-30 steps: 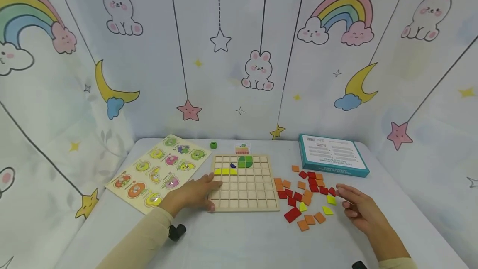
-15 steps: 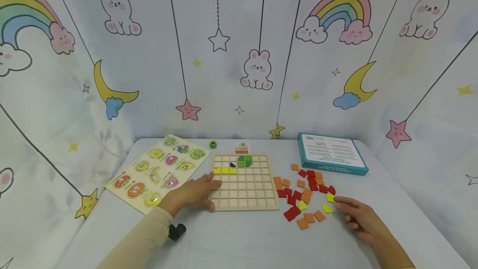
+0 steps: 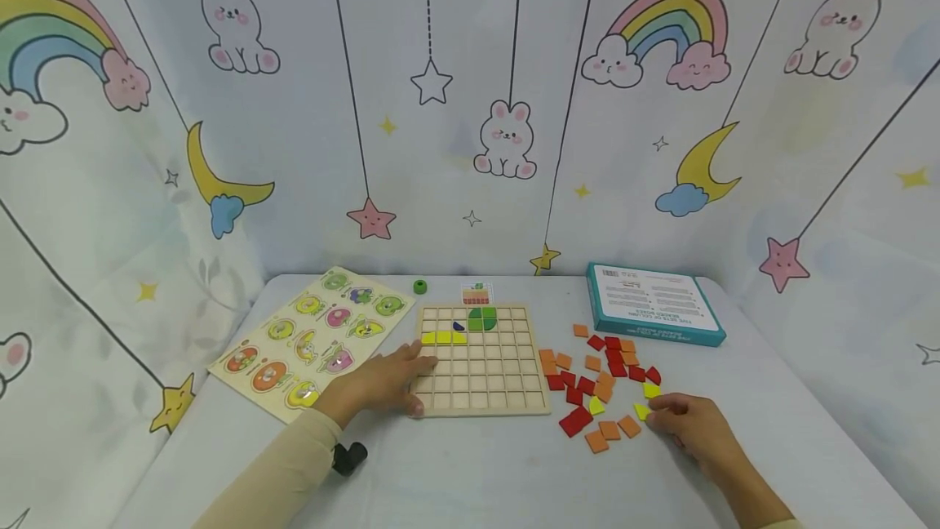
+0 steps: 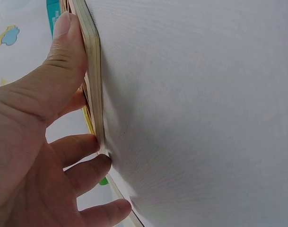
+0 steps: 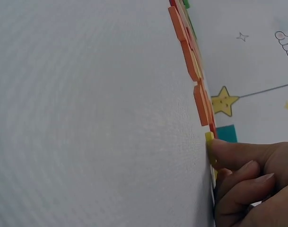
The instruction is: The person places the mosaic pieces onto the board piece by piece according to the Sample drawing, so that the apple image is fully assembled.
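A wooden grid board (image 3: pixel 481 378) lies mid-table with a few yellow tiles (image 3: pixel 443 337) and green tiles (image 3: pixel 482 318) in its top rows. My left hand (image 3: pixel 385 380) rests flat at the board's left front corner. In the left wrist view its thumb (image 4: pixel 63 52) lies along the board's edge (image 4: pixel 94 71). My right hand (image 3: pixel 683 423) is at the near right of a scatter of loose red and orange tiles (image 3: pixel 598 378). Its curled fingertips (image 5: pixel 229 151) pinch a yellow tile (image 3: pixel 642 411) (image 5: pixel 209 140) that lies on the table.
A fruit peg puzzle (image 3: pixel 312 341) lies left of the board. Behind the board are a green ring (image 3: pixel 420 286) and a small pattern card (image 3: pixel 476 294). A teal box (image 3: pixel 654 304) sits at the back right. Curtain walls close in three sides.
My right hand has moved toward me and left, from beside the far red tiles down to the near yellow tile, and curled its fingers onto it. The left hand has stayed put.
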### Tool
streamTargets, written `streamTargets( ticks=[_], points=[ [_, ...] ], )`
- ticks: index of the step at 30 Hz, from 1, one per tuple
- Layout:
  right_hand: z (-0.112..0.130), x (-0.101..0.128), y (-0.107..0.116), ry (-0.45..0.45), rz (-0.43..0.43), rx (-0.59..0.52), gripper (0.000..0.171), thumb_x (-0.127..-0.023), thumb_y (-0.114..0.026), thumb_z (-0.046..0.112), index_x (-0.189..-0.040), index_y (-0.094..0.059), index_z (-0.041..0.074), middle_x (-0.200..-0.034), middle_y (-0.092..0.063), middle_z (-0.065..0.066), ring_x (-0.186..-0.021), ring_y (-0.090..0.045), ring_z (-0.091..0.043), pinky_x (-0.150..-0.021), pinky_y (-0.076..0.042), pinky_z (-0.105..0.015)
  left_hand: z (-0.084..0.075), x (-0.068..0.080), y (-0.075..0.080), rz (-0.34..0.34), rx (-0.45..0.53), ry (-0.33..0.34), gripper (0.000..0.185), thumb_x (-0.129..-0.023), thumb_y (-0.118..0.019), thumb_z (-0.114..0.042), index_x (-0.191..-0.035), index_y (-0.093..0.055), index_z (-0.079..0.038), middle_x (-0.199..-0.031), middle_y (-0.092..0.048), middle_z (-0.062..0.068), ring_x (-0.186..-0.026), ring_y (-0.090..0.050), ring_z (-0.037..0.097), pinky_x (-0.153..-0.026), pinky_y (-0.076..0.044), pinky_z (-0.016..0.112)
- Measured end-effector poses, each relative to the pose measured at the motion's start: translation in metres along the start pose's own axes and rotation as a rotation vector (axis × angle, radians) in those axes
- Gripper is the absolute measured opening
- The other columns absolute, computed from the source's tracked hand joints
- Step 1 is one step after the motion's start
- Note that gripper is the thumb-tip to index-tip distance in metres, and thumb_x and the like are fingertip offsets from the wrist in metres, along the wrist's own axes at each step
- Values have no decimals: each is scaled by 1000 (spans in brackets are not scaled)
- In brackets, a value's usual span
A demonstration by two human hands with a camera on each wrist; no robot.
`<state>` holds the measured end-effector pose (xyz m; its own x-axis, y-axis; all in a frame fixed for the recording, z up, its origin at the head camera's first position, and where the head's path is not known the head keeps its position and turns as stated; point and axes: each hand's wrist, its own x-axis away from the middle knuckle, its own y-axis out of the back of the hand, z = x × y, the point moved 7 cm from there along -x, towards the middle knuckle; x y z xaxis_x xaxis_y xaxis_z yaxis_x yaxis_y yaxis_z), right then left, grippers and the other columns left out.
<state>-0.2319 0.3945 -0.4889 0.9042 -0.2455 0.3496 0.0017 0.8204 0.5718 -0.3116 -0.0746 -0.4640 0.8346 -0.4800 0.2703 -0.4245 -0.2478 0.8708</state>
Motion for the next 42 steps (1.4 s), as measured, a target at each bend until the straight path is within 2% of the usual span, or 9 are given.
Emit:
streamTargets(
  ticks=[8,11,16,19,22,26,31,37,42],
  points=[
    [5,5,-4,19,-11,12,25,-91,-76,16,-108,-68,0,-98,-63,-9,-92,-55,-23,-68,-50,-27,0,0,0,3,-4,-3,83,-78,-85,-39,-151,-50,-27,-167,-29,9,-155,-25,32,-122,-24,61],
    [7,6,-5,26,-11,24,31,-92,-75,18,-114,-67,-1,-98,-61,-9,-95,-54,-25,-71,-50,-28,1,0,0,6,0,-1,82,-78,-85,-39,-151,-50,-27,-167,-29,9,-155,-25,32,-122,-24,61],
    [11,5,-10,46,3,149,46,-91,-76,28,-127,-67,1,-102,-62,-10,-105,-50,-30,-82,-50,-35,4,-1,-2,7,4,1,82,-78,-85,-40,-152,-50,-28,-168,-28,8,-155,-25,32,-121,-24,62],
    [13,5,-13,37,-3,206,45,-89,-78,30,-123,-70,2,-99,-63,-8,-102,-51,-29,-81,-50,-37,5,-1,-2,1,3,-1,82,-78,-85,-40,-151,-50,-29,-168,-29,8,-155,-25,32,-121,-26,63],
    [14,5,-14,44,-10,194,40,-88,-79,27,-118,-70,2,-99,-64,-7,-100,-53,-27,-80,-51,-35,3,-1,-1,-2,3,-5,82,-78,-85,-40,-151,-51,-29,-167,-29,8,-154,-26,32,-120,-26,63],
    [11,5,-11,36,-2,57,34,-91,-77,25,-112,-65,2,-95,-65,-7,-90,-57,-24,-70,-51,-30,2,0,-1,5,9,-7,82,-78,-85,-39,-151,-50,-28,-168,-28,8,-154,-26,33,-121,-25,63],
    [14,2,-6,-7,26,-286,37,-98,-70,30,-124,-57,7,-92,-66,-2,-76,-58,-17,-57,-47,-24,1,-1,-2,10,7,-7,81,-78,-85,-39,-151,-50,-28,-167,-28,9,-154,-26,33,-121,-25,62],
    [52,-6,-13,66,86,-596,47,-100,-66,37,-140,-57,15,-101,-64,2,-79,-58,-9,-68,-53,-15,2,-1,-2,5,-7,-8,82,-79,-85,-39,-152,-50,-28,-168,-28,9,-155,-25,32,-122,-24,62],
    [88,-23,-33,134,114,-725,45,-97,-70,35,-135,-59,14,-102,-66,1,-84,-64,-11,-78,-57,-16,1,-1,-1,3,-5,-13,82,-79,-85,-39,-152,-49,-28,-167,-28,9,-155,-24,32,-122,-23,61]
  ],
)
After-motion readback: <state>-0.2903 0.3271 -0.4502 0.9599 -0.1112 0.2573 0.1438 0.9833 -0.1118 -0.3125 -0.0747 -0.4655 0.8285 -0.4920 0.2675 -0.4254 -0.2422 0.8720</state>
